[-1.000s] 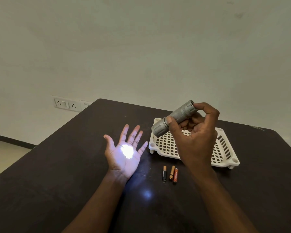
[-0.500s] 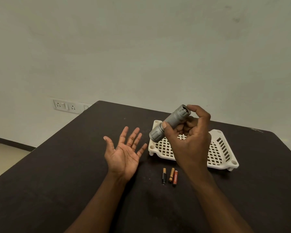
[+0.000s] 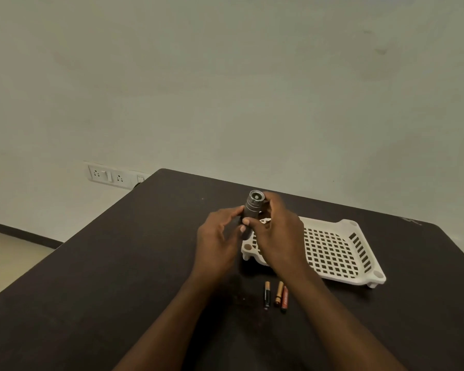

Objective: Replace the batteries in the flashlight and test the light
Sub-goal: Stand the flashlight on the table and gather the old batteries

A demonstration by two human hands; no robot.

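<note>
- flashlight [image 3: 253,210] upright between both hands, above the worktop [image 3: 118,263]; lens end up, no beam visible
- right hand [image 3: 279,236] wrapped round the barrel; left hand [image 3: 220,236] pinching its left side with fingertips
- three batteries [image 3: 276,294] lie loose just below the right wrist; tray [image 3: 359,253] sits under and right of it
- risks: loose pinch lets it slip onto the tray; a sleeve-level sweep rolls the batteries off

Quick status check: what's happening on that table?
Both hands, left hand and right hand, gripping flashlight. Three batteries loose on table. Nothing blocking.
</note>
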